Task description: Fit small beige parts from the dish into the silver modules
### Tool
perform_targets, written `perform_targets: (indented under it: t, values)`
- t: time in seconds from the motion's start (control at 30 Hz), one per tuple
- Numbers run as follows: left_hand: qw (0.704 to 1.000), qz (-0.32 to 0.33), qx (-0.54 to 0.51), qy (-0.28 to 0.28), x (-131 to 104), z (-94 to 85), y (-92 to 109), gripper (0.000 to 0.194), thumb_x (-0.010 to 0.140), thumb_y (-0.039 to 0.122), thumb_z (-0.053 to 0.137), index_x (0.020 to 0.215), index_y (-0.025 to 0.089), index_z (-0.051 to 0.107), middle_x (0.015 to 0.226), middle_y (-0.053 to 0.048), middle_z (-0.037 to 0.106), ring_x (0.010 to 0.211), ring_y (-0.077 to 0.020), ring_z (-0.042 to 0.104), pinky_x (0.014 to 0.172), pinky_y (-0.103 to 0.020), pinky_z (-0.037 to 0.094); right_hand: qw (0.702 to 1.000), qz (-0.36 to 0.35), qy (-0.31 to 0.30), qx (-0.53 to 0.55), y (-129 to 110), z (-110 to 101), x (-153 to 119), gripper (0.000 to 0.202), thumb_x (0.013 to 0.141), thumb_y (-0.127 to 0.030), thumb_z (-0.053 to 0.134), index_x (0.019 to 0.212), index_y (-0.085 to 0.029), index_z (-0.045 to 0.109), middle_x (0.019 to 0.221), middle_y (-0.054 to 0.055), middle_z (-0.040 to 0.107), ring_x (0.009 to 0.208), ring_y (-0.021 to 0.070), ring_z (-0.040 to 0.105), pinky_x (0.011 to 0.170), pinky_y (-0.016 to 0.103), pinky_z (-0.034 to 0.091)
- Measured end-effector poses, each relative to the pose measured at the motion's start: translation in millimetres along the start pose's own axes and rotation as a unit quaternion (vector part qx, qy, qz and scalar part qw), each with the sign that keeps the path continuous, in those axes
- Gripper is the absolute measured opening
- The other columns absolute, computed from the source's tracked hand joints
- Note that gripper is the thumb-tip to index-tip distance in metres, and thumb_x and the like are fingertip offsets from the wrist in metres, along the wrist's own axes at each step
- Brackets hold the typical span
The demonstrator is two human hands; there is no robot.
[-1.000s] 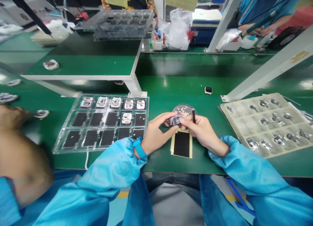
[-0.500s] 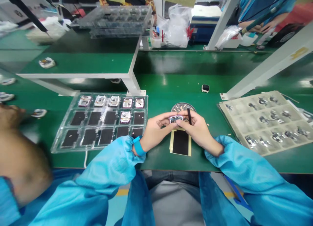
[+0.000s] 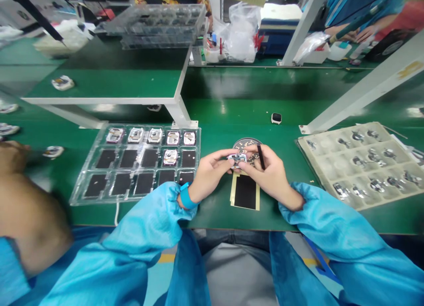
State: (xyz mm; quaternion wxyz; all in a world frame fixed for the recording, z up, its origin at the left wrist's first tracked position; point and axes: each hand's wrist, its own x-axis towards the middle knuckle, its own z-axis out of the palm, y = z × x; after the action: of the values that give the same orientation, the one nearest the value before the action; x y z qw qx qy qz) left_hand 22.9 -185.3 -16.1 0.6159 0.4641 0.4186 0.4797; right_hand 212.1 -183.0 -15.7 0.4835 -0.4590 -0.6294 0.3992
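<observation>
Between my hands is a silver smartwatch case (image 3: 237, 160) with its inner parts showing. My left hand (image 3: 210, 172) pinches the case from the left, thumb at its near edge. From the right, the fingers of my right hand (image 3: 270, 173) touch the same case. A slim black tool (image 3: 261, 157), its kind unclear, lies across my right fingers and sticks up between them. Behind the hands is a round dish (image 3: 247, 142) of tiny pieces, partly covered by the fingers. Just below them lies a black pad with a yellow border (image 3: 245, 192).
To the left, a clear tray (image 3: 74, 199) carries several watch cases. On the right stands a pale tray (image 3: 323, 167) of small metal parts. A white watch (image 3: 276, 118) lies farther back, near a raised shelf (image 3: 132, 87). A co-worker's arm (image 3: 33, 217) reaches in at far left.
The watch case has shifted slightly left and tipped, showing more of its inside. My right hand has drawn a little to the right, with the black tool more slanted.
</observation>
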Motion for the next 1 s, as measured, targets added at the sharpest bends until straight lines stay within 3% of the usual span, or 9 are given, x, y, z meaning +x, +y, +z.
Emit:
perform_targets:
  t: [0.1, 0.17, 0.4, 0.63, 1.0]
  values:
    - [1.0, -0.021, 0.008, 0.014, 0.6, -0.6, 2.9, 0.033, 0.084, 0.03, 0.078, 0.114, 0.016, 0.077, 0.096, -0.007, 0.079, 0.071, -0.0133, 0.068, 0.064, -0.024, 0.053, 0.978, -0.17, -0.018, -0.121, 0.5, -9.1, 1.2, 0.029, 0.081, -0.026, 0.083, 0.108, -0.024, 0.073, 0.101, 0.006, 0.069, 0.09, 0.0205, 0.068, 0.078, 0.036, 0.059]
    - [0.999, -0.028, 0.011, 0.016, 0.5, -0.3, 4.0, 0.033, 0.083, 0.028, 0.079, 0.113, 0.015, 0.078, 0.095, -0.007, 0.079, 0.072, -0.0126, 0.066, 0.062, -0.023, 0.051, 0.962, -0.221, -0.045, -0.153, 2.1, -13.1, 2.6, 0.027, 0.085, -0.025, 0.08, 0.111, -0.027, 0.074, 0.097, 0.005, 0.067, 0.087, 0.0187, 0.067, 0.075, 0.034, 0.058]
    - [0.997, -0.082, 0.012, 0.006, 0.2, 0.8, 3.5, 0.034, 0.083, 0.027, 0.077, 0.115, 0.015, 0.078, 0.086, -0.006, 0.078, 0.069, -0.0134, 0.067, 0.059, -0.023, 0.044, 0.944, -0.218, -0.089, -0.232, 9.6, -18.3, 2.2, 0.027, 0.092, -0.029, 0.073, 0.118, -0.029, 0.074, 0.102, 0.006, 0.066, 0.087, 0.0172, 0.066, 0.072, 0.031, 0.056]
    - [0.996, -0.089, 0.024, -0.006, -0.8, 1.4, 4.6, 0.034, 0.085, 0.028, 0.075, 0.117, 0.015, 0.077, 0.087, -0.006, 0.078, 0.072, -0.0134, 0.068, 0.059, -0.023, 0.041, 0.951, -0.212, -0.102, -0.2, 12.9, -14.3, 0.3, 0.021, 0.093, -0.027, 0.071, 0.114, -0.029, 0.075, 0.098, 0.004, 0.063, 0.087, 0.0159, 0.066, 0.073, 0.029, 0.055]
    - [0.998, -0.052, 0.019, -0.02, -2.4, 2.0, 3.4, 0.03, 0.083, 0.024, 0.075, 0.112, 0.017, 0.079, 0.09, -0.005, 0.079, 0.072, -0.0148, 0.07, 0.073, -0.028, 0.056, 0.955, -0.217, -0.082, -0.184, 12.8, -10.6, 0.6, 0.013, 0.092, -0.021, 0.066, 0.104, -0.024, 0.071, 0.099, 0.005, 0.066, 0.088, 0.0168, 0.067, 0.074, 0.03, 0.055]
